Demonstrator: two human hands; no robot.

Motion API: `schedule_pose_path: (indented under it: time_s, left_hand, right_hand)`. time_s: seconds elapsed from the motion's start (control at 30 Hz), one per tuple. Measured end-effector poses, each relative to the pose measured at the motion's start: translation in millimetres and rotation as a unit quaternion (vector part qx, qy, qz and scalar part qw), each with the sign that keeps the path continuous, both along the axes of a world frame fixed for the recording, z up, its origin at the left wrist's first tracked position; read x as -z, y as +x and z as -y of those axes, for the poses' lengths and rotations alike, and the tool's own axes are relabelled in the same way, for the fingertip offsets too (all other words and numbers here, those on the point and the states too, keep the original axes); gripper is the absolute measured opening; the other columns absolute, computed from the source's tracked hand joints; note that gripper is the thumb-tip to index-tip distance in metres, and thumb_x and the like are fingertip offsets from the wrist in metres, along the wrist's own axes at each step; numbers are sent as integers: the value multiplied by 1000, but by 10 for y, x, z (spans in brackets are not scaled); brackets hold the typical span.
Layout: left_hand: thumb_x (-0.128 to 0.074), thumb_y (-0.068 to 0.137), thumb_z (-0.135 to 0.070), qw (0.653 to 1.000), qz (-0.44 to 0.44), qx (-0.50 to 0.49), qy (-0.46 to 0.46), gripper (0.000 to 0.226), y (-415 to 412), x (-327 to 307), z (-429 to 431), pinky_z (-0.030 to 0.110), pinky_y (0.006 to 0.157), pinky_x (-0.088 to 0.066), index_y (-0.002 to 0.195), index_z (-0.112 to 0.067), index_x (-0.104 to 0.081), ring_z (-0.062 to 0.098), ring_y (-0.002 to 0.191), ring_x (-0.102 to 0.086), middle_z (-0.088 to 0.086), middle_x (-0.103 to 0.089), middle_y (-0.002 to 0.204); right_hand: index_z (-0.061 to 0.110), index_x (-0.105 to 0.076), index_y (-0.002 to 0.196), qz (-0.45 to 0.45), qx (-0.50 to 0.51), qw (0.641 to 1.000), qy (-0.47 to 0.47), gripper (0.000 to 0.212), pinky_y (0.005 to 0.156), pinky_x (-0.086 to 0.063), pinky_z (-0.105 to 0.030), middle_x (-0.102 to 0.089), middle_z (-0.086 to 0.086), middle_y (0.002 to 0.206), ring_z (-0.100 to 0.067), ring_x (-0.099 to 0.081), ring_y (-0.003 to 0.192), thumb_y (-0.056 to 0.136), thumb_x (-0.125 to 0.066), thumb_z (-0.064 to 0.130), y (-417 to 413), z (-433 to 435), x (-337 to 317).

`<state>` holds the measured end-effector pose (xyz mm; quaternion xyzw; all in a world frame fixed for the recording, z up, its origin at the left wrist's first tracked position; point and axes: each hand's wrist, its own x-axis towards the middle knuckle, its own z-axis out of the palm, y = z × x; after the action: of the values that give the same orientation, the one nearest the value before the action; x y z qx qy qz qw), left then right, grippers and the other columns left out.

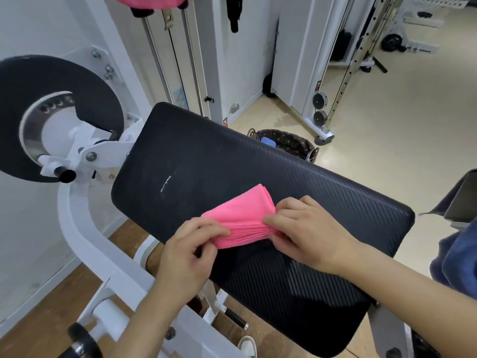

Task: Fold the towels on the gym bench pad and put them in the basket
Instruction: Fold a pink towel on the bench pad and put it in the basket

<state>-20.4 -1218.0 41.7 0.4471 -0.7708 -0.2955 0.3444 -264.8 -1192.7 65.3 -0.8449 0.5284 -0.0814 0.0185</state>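
My left hand (188, 254) is pinched on the near left end of the pink towel (237, 215), with thumb and fingertips clamped on the gathered edge. As I judge it, the step in hand is tidying or finishing the fold. To do it well, I'd pull the two ends gently apart to take out the bunching, lay the edge back flat on the table (206, 156), and only then bring one end over the other so the layers line up.

The towel lies on the near half of the black padded table, close to its front edge. It is already folded into a small thick wad. The far end is smooth and rounded, while the near edge is crumpled into tight pleats between my hands. It looks soft and limp, so I expect it to sag unless I support it from both ends.

My right hand (307, 233) has its fingers curled over the near right end of the same towel and grips the pleated part.

Further right and beyond the far edge of the table, the basket (289, 143) stands on the floor, dark and patterned, with a blue item (268, 142) showing inside it. It is well apart from the towel, so the lift will have to clear the table. A blue cloth (454, 259) hangs at the right border.
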Motion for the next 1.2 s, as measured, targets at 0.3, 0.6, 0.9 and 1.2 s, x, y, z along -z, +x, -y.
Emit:
schedule_pose_path:
  time_s: [0.3, 0.6, 0.9, 1.2]
  left_hand:
    - [-88, 66, -13, 985, -126, -1, 114, 43, 12, -399, -136, 23, 79, -54, 95, -33, -62, 16, 95, -65, -5, -67, 100]
    - [-81, 71, -10, 985, -5, -49, 165, 27, -551, 71, 55, 24, 73, -54, 75, -31, -65, 4, 79, -63, -13, -67, 81]
    - [-72, 76, -12, 996, 78, 6, 40, 28, -727, 306, 23, 16, 74, -44, 96, -29, -62, 3, 90, -57, -19, -61, 94]
    - [-76, 78, -5, 972, -81, 16, 220, 16, -647, 208, 146, 12, 72, -47, 80, -20, -72, 2, 83, -66, -12, -72, 84]
  right_hand:
    - [21, -70, 108, 389, 44, 895, 212, 19, 81, -54, -30, -72, 8, 98, -11, -67, 95, 96, -57, 13, 15, -264, -589]
    - [31, -61, 106, 157, 213, 952, 153, 22, 78, -51, -34, -68, 12, 91, -9, -63, 91, 90, -50, 21, -211, -443, -11]
    - [18, -69, 104, 29, 259, 965, -26, 45, 58, -40, -33, -52, -2, 91, -27, -51, 81, 61, -76, 4, -182, -348, 275]
    - [34, -55, 114, 26, 128, 986, 101, 25, 85, -33, -37, -61, 14, 100, -13, -51, 102, 92, -47, 42, 32, -35, 51]
